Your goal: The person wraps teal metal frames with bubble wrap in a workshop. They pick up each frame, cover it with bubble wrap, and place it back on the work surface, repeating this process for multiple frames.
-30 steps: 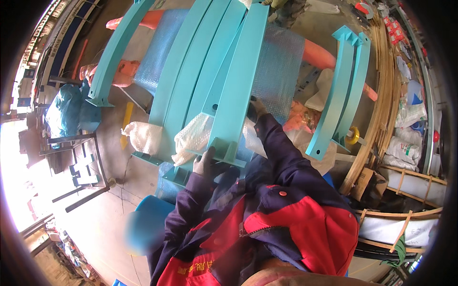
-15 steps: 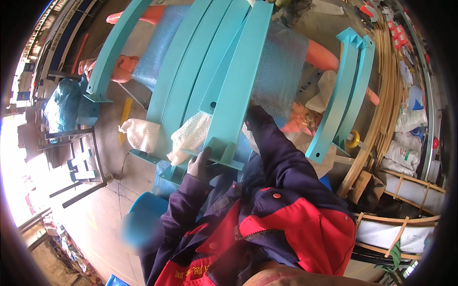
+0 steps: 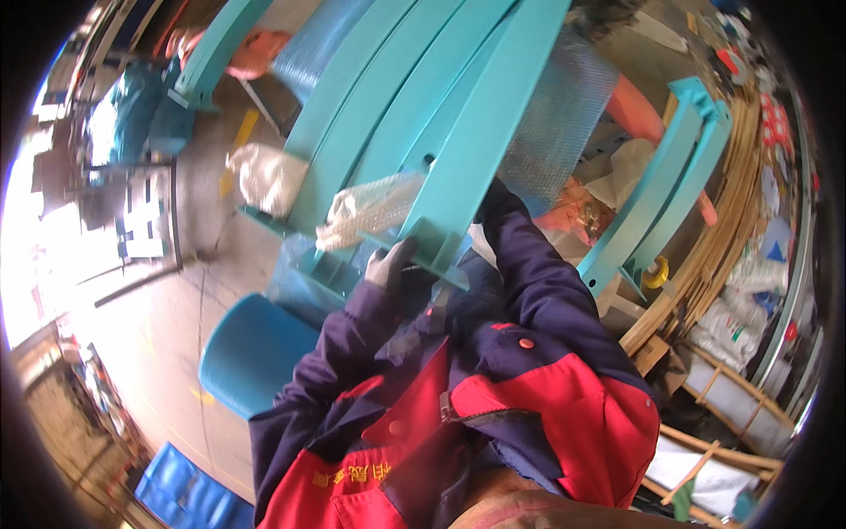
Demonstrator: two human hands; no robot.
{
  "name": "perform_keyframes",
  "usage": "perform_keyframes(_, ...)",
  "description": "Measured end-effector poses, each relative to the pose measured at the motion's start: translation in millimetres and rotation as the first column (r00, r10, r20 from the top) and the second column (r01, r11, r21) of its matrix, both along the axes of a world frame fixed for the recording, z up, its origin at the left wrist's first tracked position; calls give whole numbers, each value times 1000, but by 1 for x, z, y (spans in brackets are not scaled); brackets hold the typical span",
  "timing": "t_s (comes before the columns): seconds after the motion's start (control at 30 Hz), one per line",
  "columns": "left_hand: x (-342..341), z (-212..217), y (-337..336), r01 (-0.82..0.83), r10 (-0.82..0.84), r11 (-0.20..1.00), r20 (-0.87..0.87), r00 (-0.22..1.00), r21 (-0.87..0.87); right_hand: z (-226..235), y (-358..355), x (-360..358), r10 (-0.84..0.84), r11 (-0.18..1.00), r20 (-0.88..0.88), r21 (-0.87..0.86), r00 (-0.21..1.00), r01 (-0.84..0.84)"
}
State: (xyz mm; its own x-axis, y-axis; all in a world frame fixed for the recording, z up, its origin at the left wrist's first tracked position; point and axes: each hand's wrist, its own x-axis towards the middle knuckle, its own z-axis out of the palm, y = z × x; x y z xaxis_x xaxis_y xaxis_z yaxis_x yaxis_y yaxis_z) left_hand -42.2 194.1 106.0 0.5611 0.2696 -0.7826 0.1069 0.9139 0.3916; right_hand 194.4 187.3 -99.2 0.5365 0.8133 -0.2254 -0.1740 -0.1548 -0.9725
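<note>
Several long teal metal beams (image 3: 414,115) lie side by side, slanting up to the right. My left hand (image 3: 390,264), in a grey glove, grips the flat end plate of the nearest teal beam (image 3: 480,150). My right hand (image 3: 489,201) reaches up along that beam's right edge in a dark glove; the beam hides most of it, so its grip is unclear. A wad of clear bubble wrap (image 3: 370,207) is tucked between the beam ends just above my left hand. My navy and red jacket sleeves fill the lower middle.
A sheet of bubble wrap (image 3: 555,132) lies under the beams. Two more teal frames (image 3: 656,198) lean at the right beside a yellow tape roll (image 3: 654,273) and bent wooden strips (image 3: 736,238). A blue drum (image 3: 256,353) and a bagged bundle (image 3: 264,176) sit on the concrete floor at left.
The beams and my arms now fill more of the view and sit a little higher. My left hand has stayed on the near beam's end plate.
</note>
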Motion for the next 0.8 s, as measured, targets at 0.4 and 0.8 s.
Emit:
perform_keyframes(0.4,-1,21,1,-10,13,997,-32,999,81,10,14,6,85,988,197,109,977,-108)
perform_keyframes(0.8,25,-8,-72,-61,59,998,-77,995,-20,61,-162,-29,-252,890,-719,91,648,447)
